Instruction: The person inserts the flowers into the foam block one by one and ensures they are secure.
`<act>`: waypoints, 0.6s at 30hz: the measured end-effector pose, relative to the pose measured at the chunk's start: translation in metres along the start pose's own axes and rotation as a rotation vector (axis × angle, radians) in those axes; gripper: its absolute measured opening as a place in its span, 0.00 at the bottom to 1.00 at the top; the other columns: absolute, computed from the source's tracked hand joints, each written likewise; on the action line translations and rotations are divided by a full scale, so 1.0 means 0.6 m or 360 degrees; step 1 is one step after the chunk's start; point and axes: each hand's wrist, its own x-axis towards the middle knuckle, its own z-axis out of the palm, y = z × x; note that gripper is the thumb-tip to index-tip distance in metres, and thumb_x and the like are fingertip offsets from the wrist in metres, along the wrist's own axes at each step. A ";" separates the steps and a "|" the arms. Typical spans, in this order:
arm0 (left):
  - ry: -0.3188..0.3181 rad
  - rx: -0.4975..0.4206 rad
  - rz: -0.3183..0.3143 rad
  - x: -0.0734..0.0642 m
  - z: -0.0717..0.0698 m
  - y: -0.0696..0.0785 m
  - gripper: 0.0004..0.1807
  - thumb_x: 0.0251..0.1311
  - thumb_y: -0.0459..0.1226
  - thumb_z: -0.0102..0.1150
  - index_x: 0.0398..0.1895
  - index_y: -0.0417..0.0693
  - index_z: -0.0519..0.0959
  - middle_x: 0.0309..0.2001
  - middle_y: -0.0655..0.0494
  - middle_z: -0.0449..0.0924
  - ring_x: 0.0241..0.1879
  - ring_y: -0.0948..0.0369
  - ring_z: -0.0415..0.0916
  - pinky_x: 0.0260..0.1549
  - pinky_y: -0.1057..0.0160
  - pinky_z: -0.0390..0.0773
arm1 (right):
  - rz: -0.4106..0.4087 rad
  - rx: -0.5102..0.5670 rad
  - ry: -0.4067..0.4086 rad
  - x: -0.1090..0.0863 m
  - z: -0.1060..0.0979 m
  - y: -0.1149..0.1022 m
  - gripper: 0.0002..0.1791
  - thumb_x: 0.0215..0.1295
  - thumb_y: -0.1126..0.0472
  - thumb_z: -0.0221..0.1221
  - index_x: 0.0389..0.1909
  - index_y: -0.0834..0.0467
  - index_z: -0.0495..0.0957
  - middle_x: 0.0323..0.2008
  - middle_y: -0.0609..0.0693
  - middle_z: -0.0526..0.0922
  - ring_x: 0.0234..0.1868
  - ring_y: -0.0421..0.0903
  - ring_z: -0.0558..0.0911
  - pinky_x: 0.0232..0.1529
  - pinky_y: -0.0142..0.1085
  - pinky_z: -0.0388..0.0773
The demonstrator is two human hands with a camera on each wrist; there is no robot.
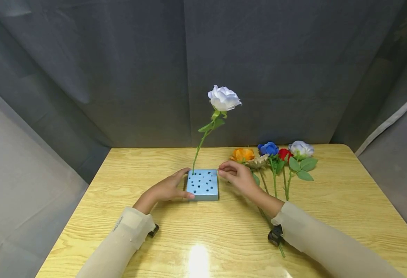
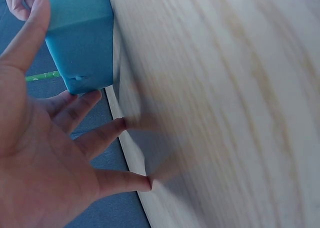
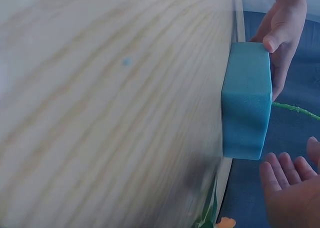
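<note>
A light-blue foam block [image 1: 203,185] dotted with small holes lies on the table. One white artificial rose [image 1: 224,99] rises from a hole near its back left corner, its green stem leaning to the right. My left hand [image 1: 168,188] holds the block from the left side, thumb at the front edge and fingers toward the back. In the left wrist view, two fingertips meet the block [image 2: 82,42] while the other fingers spread onto the table. My right hand [image 1: 239,178] hovers by the block's back right corner, fingers loosely bent, nothing in them.
To the right lie more artificial flowers: an orange one [image 1: 243,155], a dried-looking beige one [image 1: 258,161], a blue one [image 1: 268,148], a red one [image 1: 285,154] and a pale lilac one [image 1: 301,148]. Their stems point toward me, partly under my right forearm. A dark curtain [image 1: 147,77] hangs behind the table.
</note>
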 end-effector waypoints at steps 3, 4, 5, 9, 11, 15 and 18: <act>-0.0003 0.0015 0.0004 0.000 0.000 -0.002 0.63 0.54 0.60 0.74 0.85 0.53 0.46 0.83 0.45 0.46 0.80 0.43 0.49 0.74 0.38 0.57 | -0.0006 -0.0013 -0.0005 -0.007 -0.008 0.006 0.16 0.74 0.59 0.63 0.55 0.65 0.81 0.50 0.59 0.86 0.52 0.53 0.86 0.51 0.34 0.83; -0.0005 0.0022 0.0001 0.000 0.000 -0.003 0.63 0.54 0.60 0.74 0.85 0.53 0.45 0.83 0.46 0.46 0.80 0.44 0.48 0.74 0.39 0.57 | -0.0003 -0.0013 -0.0008 -0.009 -0.010 0.007 0.16 0.74 0.59 0.63 0.55 0.65 0.81 0.51 0.59 0.86 0.52 0.53 0.86 0.51 0.34 0.83; -0.0006 0.0023 0.0002 0.000 0.000 -0.003 0.63 0.54 0.60 0.74 0.85 0.53 0.45 0.83 0.46 0.46 0.80 0.44 0.48 0.74 0.39 0.57 | 0.0006 -0.0012 -0.0007 -0.012 -0.012 0.008 0.17 0.74 0.58 0.63 0.55 0.65 0.81 0.51 0.59 0.86 0.52 0.53 0.86 0.50 0.34 0.83; -0.0004 0.0019 0.0008 0.000 0.001 -0.003 0.63 0.54 0.60 0.74 0.85 0.53 0.46 0.83 0.46 0.46 0.80 0.43 0.48 0.74 0.38 0.56 | 0.0035 0.0011 -0.0023 -0.022 -0.021 0.012 0.18 0.74 0.58 0.63 0.57 0.65 0.80 0.52 0.60 0.85 0.53 0.54 0.86 0.51 0.33 0.83; -0.0004 0.0017 0.0007 0.000 0.001 -0.003 0.63 0.54 0.60 0.74 0.85 0.53 0.45 0.83 0.46 0.46 0.80 0.43 0.48 0.74 0.38 0.56 | 0.0047 0.0008 -0.0016 -0.027 -0.025 0.014 0.18 0.73 0.58 0.64 0.57 0.65 0.80 0.52 0.60 0.86 0.53 0.53 0.86 0.51 0.33 0.83; -0.0003 0.0017 -0.0001 0.000 0.001 -0.004 0.63 0.54 0.59 0.74 0.85 0.53 0.45 0.83 0.46 0.46 0.80 0.43 0.48 0.74 0.38 0.56 | 0.0048 0.0018 -0.0020 -0.038 -0.036 0.017 0.19 0.73 0.57 0.64 0.57 0.65 0.80 0.53 0.61 0.85 0.53 0.54 0.86 0.52 0.34 0.83; -0.0007 0.0012 -0.0005 0.000 0.001 -0.004 0.63 0.54 0.59 0.74 0.85 0.53 0.45 0.83 0.46 0.46 0.80 0.43 0.48 0.74 0.38 0.57 | 0.0048 0.0026 -0.0022 -0.046 -0.044 0.020 0.20 0.73 0.57 0.64 0.58 0.65 0.80 0.54 0.62 0.84 0.54 0.55 0.85 0.52 0.32 0.82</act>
